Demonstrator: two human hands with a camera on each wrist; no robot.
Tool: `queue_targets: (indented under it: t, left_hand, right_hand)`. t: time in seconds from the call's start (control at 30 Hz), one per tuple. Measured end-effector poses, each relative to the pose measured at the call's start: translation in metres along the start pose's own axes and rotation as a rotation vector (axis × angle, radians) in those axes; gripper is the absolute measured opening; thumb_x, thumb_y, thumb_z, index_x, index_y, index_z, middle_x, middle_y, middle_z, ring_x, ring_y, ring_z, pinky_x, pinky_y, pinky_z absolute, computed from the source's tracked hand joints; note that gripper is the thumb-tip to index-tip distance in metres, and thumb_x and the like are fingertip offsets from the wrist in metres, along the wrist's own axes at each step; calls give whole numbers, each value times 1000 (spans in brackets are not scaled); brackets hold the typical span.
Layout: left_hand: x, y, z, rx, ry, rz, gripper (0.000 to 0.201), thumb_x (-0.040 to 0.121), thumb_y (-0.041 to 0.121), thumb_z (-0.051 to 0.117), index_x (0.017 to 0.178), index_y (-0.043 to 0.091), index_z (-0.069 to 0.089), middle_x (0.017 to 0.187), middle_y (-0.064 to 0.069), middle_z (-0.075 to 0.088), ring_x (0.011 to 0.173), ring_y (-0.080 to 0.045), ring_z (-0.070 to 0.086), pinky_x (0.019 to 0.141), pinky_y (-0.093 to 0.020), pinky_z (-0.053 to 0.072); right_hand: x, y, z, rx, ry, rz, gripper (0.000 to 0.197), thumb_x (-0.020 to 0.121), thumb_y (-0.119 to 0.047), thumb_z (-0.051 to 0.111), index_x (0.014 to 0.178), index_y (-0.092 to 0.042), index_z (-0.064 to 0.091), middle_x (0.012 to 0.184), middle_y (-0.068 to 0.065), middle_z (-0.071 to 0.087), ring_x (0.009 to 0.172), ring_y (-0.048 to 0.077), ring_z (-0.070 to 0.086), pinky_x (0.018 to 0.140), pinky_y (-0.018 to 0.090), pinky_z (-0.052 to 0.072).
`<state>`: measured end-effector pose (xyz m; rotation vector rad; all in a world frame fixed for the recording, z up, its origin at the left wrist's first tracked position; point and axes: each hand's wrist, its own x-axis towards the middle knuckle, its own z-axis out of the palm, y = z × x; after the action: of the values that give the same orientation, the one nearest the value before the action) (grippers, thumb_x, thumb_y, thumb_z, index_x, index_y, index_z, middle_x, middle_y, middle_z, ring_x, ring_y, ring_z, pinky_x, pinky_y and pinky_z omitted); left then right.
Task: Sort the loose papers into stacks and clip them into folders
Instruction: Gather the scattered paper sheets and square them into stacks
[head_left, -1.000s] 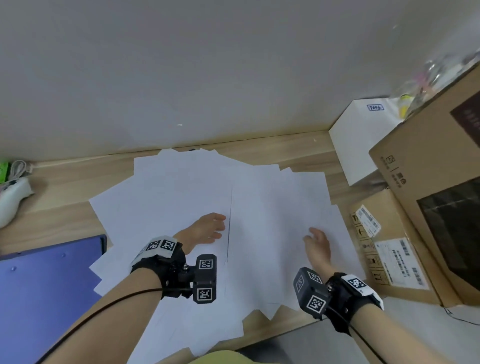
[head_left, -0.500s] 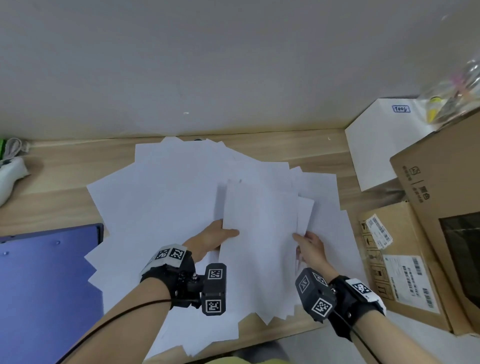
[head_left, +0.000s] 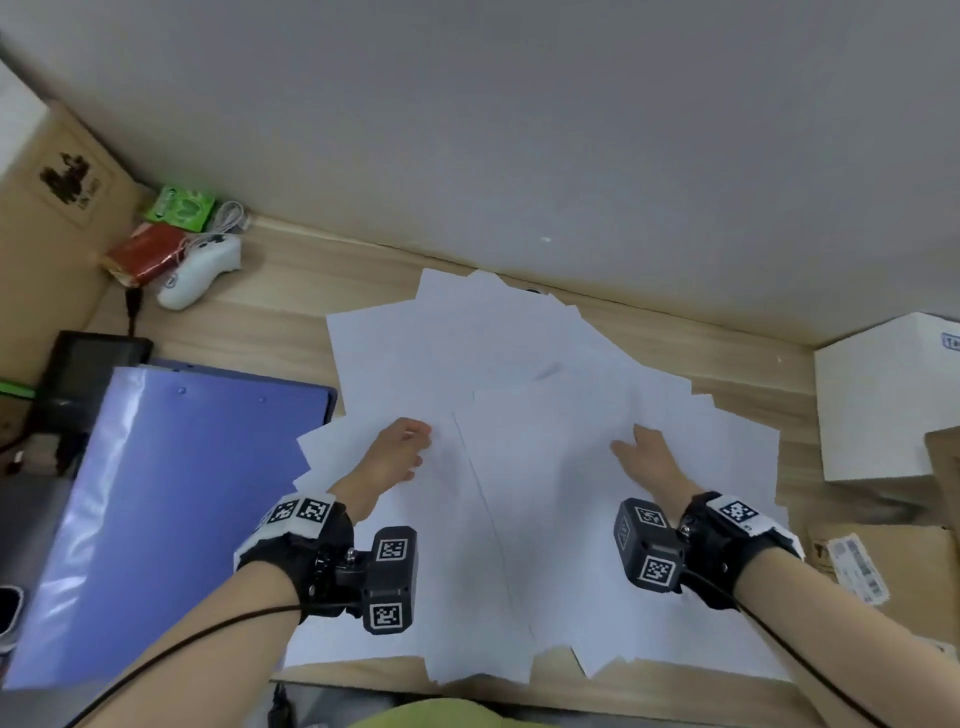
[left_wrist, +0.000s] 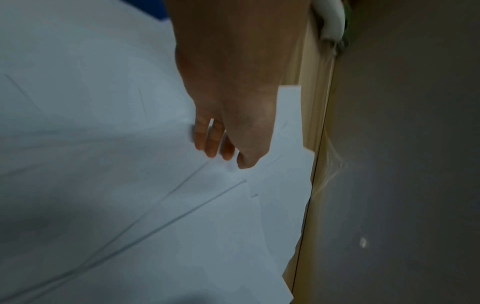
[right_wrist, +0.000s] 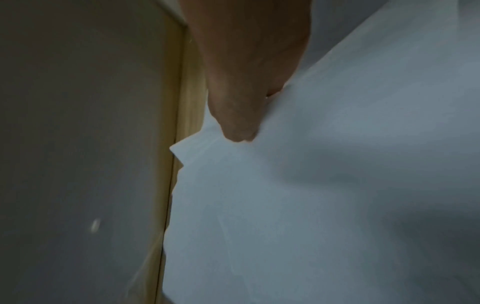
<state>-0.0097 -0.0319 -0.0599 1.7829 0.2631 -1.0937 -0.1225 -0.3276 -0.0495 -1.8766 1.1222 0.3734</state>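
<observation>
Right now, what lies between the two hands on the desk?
In the head view, only overlapping white papers lie between the left hand and the right hand, with one sheet's long edge running down the gap. No folder or clip lies there.

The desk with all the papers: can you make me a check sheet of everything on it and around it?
Surface: wooden desk, mostly covered.
Job's things: white papers fanned in a loose overlapping pile; blue folder lying left of them.
Clutter: white game controller, green packet, red packet, white box, cardboard boxes.
Hands: left hand and right hand on the papers; the right's fingers are hidden under a sheet.
Cables: white cord by the controller; black wire along the left arm.
Surroundings: grey wall behind.
</observation>
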Motion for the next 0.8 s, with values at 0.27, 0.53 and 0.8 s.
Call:
queue_targets:
  t: [0.27,0.53,0.8]
  left_hand:
    - [-16,-35,-54,-340,92,-48,33,99,15,49,131,20,46,121,-4,52,104,-21,52,88,-29,45]
    - [-13,-39,-40,-430,111,-58,39,94,13,59,131,20,46,128,-3,50,103,-22,57,95,-36,48]
    - [4,-32,-35,-345,114,-46,42,92,11,61,131,18,47,100,1,60,85,-19,58,73,-26,48]
  right_hand:
    - [22,-30,51,-431,-90,-78,55,86,-28,63,133,-5,45,134,19,43,119,38,46,100,45,42]
    - [-8,-9,79,-170,-86,10,72,77,-20,78,134,-12,35,128,14,44,106,32,55,90,38,48]
    - [-12,8,53,-22,-227,8,13,90,-16,63,103,-13,63,98,4,68,84,18,65,72,28,50]
